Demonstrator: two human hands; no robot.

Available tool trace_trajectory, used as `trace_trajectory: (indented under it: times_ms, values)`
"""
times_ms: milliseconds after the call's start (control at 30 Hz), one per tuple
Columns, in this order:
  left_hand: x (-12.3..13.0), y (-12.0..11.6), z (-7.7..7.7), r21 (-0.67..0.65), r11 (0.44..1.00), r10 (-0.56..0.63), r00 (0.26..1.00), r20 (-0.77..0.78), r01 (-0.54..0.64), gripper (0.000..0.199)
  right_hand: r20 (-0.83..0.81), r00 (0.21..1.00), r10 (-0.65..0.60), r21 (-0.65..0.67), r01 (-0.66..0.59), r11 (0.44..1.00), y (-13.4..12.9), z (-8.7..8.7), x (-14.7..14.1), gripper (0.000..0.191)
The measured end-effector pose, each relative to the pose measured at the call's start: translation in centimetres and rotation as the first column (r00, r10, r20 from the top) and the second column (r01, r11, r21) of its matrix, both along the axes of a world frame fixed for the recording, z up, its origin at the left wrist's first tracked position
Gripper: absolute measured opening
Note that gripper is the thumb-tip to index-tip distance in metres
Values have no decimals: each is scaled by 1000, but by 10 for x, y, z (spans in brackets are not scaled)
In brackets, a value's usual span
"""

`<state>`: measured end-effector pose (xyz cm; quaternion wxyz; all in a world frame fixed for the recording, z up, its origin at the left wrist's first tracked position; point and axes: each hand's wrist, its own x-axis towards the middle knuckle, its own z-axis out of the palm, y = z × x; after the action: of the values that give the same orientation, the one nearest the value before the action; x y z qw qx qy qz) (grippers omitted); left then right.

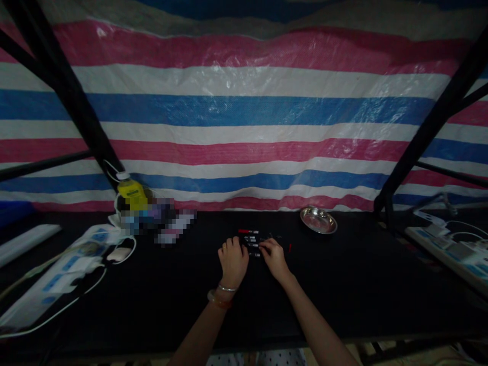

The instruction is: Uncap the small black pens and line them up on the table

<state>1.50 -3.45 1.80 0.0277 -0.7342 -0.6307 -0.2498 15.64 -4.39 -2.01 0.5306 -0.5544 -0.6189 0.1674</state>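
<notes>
Fingers of both hands curled down over a small cluster of dark parts on a black table.

The left hand's fingers (231, 247) are bent and bunched, knuckles up, resting at the left edge of the small dark parts (252, 243); whether they pinch anything cannot be told. The left hand (232, 262) wears two bracelets (221, 296) at the wrist. The right hand (274, 256) has its fingertips drawn narrow on the right side of the same cluster, seemingly touching one piece, though the dim light hides the grip. The parts lie near the middle of the black table (343, 284), with red and white marks on them. Farther back to the right sits a shallow metal dish (318, 220). At far left, a yellow bottle (131, 193) stands above white power strips (57, 274). A striped tarpaulin (244, 117) hangs behind.
</notes>
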Motion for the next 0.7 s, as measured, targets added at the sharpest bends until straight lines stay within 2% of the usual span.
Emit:
trace_trajectory:
  times_ms: [133, 267, 400, 567, 700]
  values:
    - [-2, 3, -4, 18, 998, -55, 988, 145, 53, 26, -38, 999, 13, 29, -12, 1000, -3, 4, 0, 16]
    - [-4, 10, -13, 138, 982, -166, 941, 294, 130, 29, -109, 994, -9, 74, 17, 997, -7, 10, 0, 17]
    - [-5, 13, -20, 226, 952, -279, 885, 373, 205, 26, -171, 984, -48, 138, 72, 988, -11, 19, -1, 19]
    - [-2, 9, -16, 217, 934, -342, 888, 308, 284, 23, -266, 960, -89, 199, 145, 969, -16, 26, -3, 20]
    - [0, 4, -9, 198, 904, -417, 884, 211, 379, 23, -277, 959, -66, 214, 128, 968, -20, 29, -4, 23]
